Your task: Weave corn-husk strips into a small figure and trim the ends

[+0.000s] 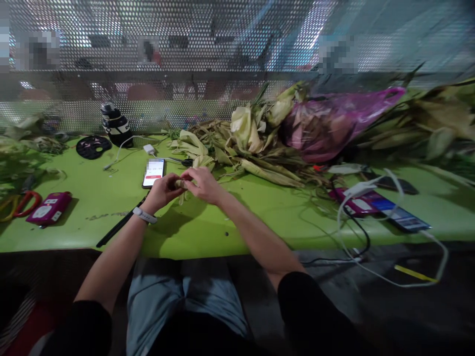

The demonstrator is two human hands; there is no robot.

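Over the green table [208, 222], both of my hands meet just in front of the pile of dried corn husks [272, 168]. My left hand [163, 190], with a pale band on its wrist, is closed with the fingertips pinching a small piece of corn husk [181, 199]. From the other side my right hand [203, 185] grips the same piece between thumb and fingers. My fingers cover most of it, and a short pale end hangs below them. A phone [153, 173] with a lit screen lies beside my left hand.
Behind the phone are a white charger plug [149, 149], a black bottle [117, 126] and a black mask-shaped piece [93, 147]. Scissors [27, 203] and a magenta box [50, 208] lie left. At right are a pink plastic bag [330, 128], another phone [403, 212] and looping cables.
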